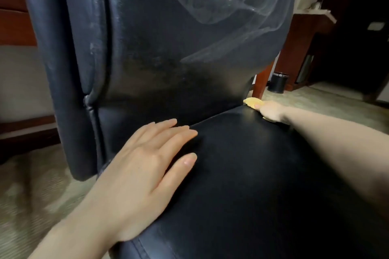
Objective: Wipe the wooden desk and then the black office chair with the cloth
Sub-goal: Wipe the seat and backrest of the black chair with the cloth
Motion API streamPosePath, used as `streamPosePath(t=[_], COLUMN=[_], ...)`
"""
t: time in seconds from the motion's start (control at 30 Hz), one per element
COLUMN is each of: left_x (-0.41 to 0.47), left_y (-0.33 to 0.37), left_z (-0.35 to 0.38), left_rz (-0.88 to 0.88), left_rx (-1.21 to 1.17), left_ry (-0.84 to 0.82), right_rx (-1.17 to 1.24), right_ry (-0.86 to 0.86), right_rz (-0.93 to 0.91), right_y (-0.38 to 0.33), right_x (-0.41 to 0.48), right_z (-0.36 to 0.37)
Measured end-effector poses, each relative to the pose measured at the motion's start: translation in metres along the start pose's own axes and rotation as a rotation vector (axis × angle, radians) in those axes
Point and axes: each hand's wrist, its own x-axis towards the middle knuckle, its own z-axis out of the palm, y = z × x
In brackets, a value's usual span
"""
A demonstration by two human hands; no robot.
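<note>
Room: pale patterned carpet [31, 185] underfoot, with dark reddish wood furniture along the left edge and more of it at the right.
Behind the chair: a reddish wooden leg [263, 82] stands just past the seat's far right corner. A small black round bin [277, 82] sits on the floor beside it.
Head view, chair: the black office chair [231, 174] fills most of the view, close up, with its seat running from bottom centre towards the right.
Backrest: the backrest [157, 48] rises upright behind the seat. It is black leather-look, creased and scuffed along its left seam.
Backrest surface: curved whitish streaks [221, 6] sweep across the upper right part. The lower middle looks dull and speckled.
Seat surface: smooth and dark, with a soft sheen near the back edge and a stitched seam at the front.
Left hand [147, 164]: open, lying palm down on the left part of the seat. The fingers are straight and slightly spread, their tips pointing towards the crease below the backrest.
Right hand [268, 111]: reached out across the seat to its far right edge, closed over the cloth and holding it against the leather. The fingers themselves are mostly hidden behind the hand.
Cloth [252, 102]: yellow and bunched, at the seat's far right edge. It pokes out beyond the right hand, and a small scrap shows below the hand too.
Hands apart: the two hands are well apart, the left one near, the right one far.
</note>
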Motion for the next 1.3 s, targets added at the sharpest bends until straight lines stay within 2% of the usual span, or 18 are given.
streamPosePath(t=[0.17, 0.37, 0.47, 0.57, 0.67, 0.93, 1.07, 1.2, 1.3], left_x=[0.007, 0.011, 0.011, 0.011, 0.012, 0.002, -0.001, -0.006, -0.014], left_y=[-0.006, -0.005, -0.003, -0.003, -0.008, -0.005, 0.001, 0.01, 0.018], left_z=[0.008, 0.007, 0.006, 0.004, 0.003, 0.003, 0.001, -0.001, -0.002], left_rz=[-0.034, -0.075, -0.135, -0.177, -0.171, -0.202, -0.187, -0.171, -0.2], left_rx=[0.002, 0.036, -0.031, -0.105, -0.072, -0.246, -0.241, -0.221, -0.189], left_ry=[-0.011, -0.026, -0.051, -0.042, -0.025, 0.167, 0.164, 0.141, 0.11], right_rx=[0.022, -0.045, -0.086, -0.086, -0.046, -0.057, -0.096, 0.073, 0.251], right_ry=[0.098, 0.094, 0.082, 0.063, 0.033, 0.036, -0.012, -0.031, -0.124], right_rz=[0.242, 0.173, 0.137, 0.073, -0.029, -0.325, -0.472, -0.624, -0.583], right_y=[-0.02, -0.031, -0.047, -0.061, -0.073, -0.122, -0.14, -0.149, -0.151], right_x=[0.035, 0.025, 0.013, 0.002, -0.011, -0.069, -0.097, -0.135, -0.16], right_z=[0.002, 0.004, 0.007, 0.012, 0.016, 0.033, 0.037, 0.038, 0.036])
